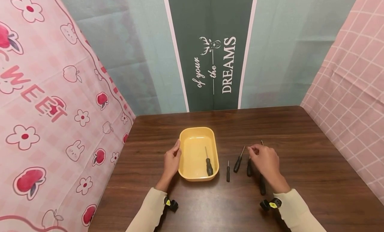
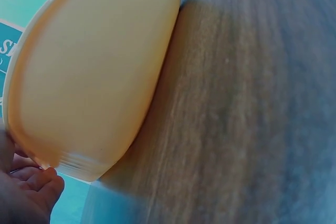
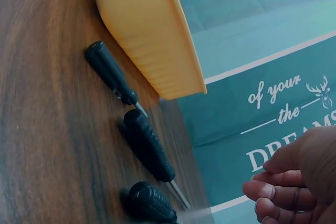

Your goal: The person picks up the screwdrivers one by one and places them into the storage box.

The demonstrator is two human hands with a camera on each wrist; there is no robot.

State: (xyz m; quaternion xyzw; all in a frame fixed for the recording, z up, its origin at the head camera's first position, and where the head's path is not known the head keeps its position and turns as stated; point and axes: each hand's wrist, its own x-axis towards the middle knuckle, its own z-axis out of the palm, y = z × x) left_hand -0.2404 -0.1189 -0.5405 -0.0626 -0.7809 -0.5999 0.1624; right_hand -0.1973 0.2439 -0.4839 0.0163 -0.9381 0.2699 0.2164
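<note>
A yellow rectangular container (image 1: 188,155) stands on the table, with a black-handled screwdriver (image 1: 209,167) lying inside it. My left hand (image 1: 172,160) grips its left rim; in the left wrist view, curled fingers (image 2: 44,187) meet the outer wall. Right of the container lie a small screwdriver (image 1: 228,175), a larger screwdriver (image 1: 237,164), another screwdriver (image 1: 249,169) partly under my right hand, and a long one (image 1: 262,186) crossed by that hand. My right hand (image 1: 266,160) hovers over these with fingers loosely bent; nothing shows between thumb and fingers in the right wrist view.
The brown wooden table (image 1: 144,138) carries all of this. A green and teal cloth (image 1: 213,102) hangs behind its far edge. Pink printed cloth (image 1: 72,132) hangs at the left, and pink checked cloth (image 1: 351,92) at the right. Each wrist wears a strapped black device.
</note>
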